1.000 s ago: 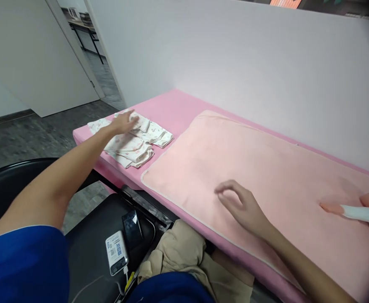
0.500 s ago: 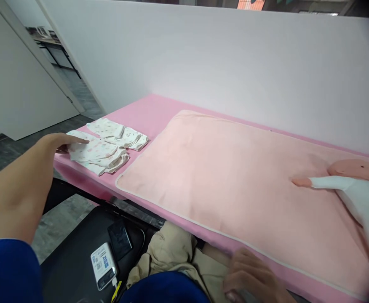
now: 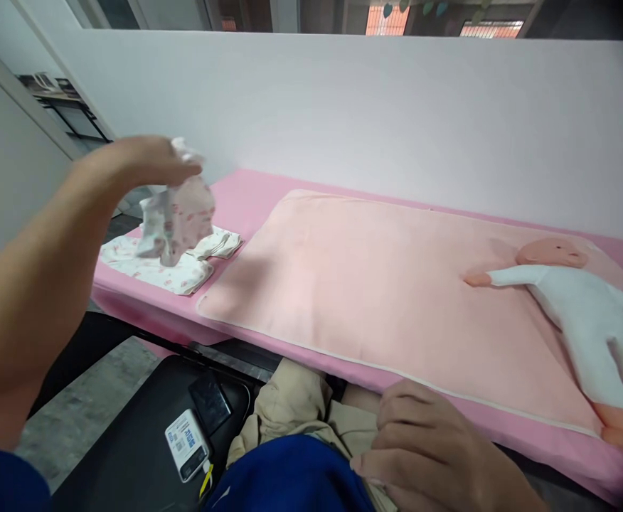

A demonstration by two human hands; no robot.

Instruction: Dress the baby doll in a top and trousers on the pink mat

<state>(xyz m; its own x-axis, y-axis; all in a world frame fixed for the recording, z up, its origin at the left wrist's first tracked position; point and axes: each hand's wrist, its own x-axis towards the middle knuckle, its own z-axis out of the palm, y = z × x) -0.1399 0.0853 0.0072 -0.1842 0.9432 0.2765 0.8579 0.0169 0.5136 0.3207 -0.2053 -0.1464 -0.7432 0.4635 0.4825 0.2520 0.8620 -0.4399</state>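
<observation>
My left hand (image 3: 154, 160) is closed on a folded baby garment (image 3: 190, 217), thin white cloth with pink and pale prints. It hangs down from my fingers, slightly blurred, above the left end of the pink table. Below it lie more printed baby clothes (image 3: 178, 277) in folded stacks, partly covered from sight by the held one. My right hand (image 3: 423, 448) is over my lap by the table's front edge, its fingers curled in; nothing shows in it, though the palm is hidden.
A peach mat (image 3: 354, 284) with pale edging covers much of the pink table (image 3: 237, 188). On its right end lies a baby doll (image 3: 572, 306) in white. A black chair (image 3: 124, 427) at my left bears a power bank (image 3: 186, 444) and a phone (image 3: 210, 402). Behind stands a white wall (image 3: 343, 114).
My left hand has lifted a garment off the stack and raised it up and to the right. My right hand has moved slightly up. The view has shifted, showing more of the doll.
</observation>
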